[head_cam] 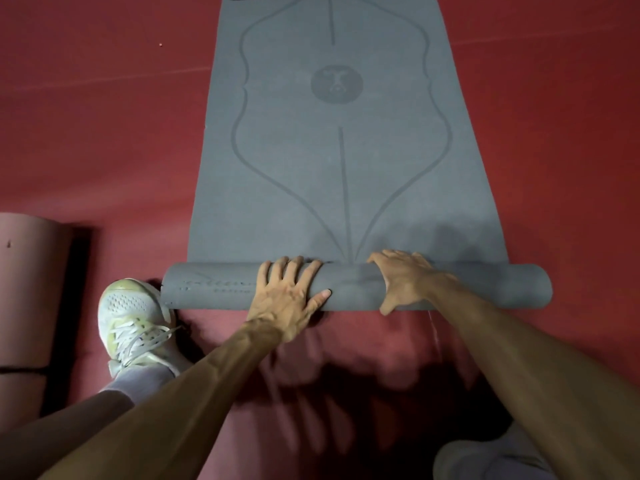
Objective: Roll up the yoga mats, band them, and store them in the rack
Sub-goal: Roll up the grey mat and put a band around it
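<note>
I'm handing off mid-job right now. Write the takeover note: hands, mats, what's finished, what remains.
Left hand and right hand: both palm-down on the rolled end of the grey mat, fingers curled over it.
Grey mat: only a short stretch rolled at the near edge; most lies flat on the red floor.
Pink mat: rolled at far left, a dark band around it.
Left: finish rolling, band it, rack both. Rack not in view.

a single head-worn wide-angle view looks steeply down and forward from above the person's forearms, close over the red floor (104, 133). the grey mat (332, 168) runs away from the camera up the middle to the top edge. no second view shares the scene.
</note>
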{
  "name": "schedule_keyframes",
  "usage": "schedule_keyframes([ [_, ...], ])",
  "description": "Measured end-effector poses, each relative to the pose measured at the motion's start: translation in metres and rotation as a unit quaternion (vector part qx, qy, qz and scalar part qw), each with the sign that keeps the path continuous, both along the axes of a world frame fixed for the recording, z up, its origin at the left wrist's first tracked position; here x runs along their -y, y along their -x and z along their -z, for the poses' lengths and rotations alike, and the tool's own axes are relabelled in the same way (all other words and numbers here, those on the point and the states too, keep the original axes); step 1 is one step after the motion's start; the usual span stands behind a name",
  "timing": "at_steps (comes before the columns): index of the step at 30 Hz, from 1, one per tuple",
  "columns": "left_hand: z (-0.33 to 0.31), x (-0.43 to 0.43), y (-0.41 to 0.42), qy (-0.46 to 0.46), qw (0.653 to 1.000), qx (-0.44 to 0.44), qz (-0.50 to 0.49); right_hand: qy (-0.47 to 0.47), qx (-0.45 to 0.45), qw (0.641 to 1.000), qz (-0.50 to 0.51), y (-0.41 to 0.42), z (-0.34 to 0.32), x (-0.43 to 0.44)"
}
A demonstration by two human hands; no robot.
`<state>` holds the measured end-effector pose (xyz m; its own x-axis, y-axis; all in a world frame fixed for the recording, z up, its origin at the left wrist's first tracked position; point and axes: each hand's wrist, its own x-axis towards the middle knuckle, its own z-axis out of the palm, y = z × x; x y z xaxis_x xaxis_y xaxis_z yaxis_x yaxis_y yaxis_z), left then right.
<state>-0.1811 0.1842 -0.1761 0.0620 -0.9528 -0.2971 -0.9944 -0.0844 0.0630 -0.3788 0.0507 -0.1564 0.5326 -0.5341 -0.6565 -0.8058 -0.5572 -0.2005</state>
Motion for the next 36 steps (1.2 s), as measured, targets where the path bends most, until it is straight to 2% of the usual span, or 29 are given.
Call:
schedule_keyframes([
  [5, 0.006, 0.014, -0.007, 0.018, 1.0, -0.004, 0.015, 0.096, 0.051, 0.992, -0.057, 0.007, 0.008, 0.002],
  [9, 0.002, 0.025, -0.012, -0.01, 0.999, -0.024, 0.02, 0.128, 0.081, 0.986, -0.073, 0.008, 0.003, 0.0],
  [12, 0.0, 0.037, -0.016, -0.041, 0.998, -0.056, 0.008, 0.169, 0.108, 0.978, -0.064, 0.011, -0.001, -0.012],
  [15, -0.002, 0.049, -0.021, -0.081, 0.993, -0.084, 0.006, 0.206, 0.133, 0.969, -0.015, 0.014, 0.005, -0.032],
  [19, -0.005, 0.062, -0.027, -0.094, 0.99, -0.108, 0.009, 0.319, 0.178, 0.931, 0.014, 0.011, 0.03, -0.059],
  [30, 0.008, 0.114, -0.045, -0.052, 0.987, -0.146, -0.028, 0.332, 0.133, 0.934, 0.014, -0.014, 0.033, -0.017],
  [36, 0.004, 0.105, -0.037, 0.07, 0.995, -0.056, -0.033, 0.319, 0.107, 0.942, 0.007, -0.019, 0.036, 0.001],
])
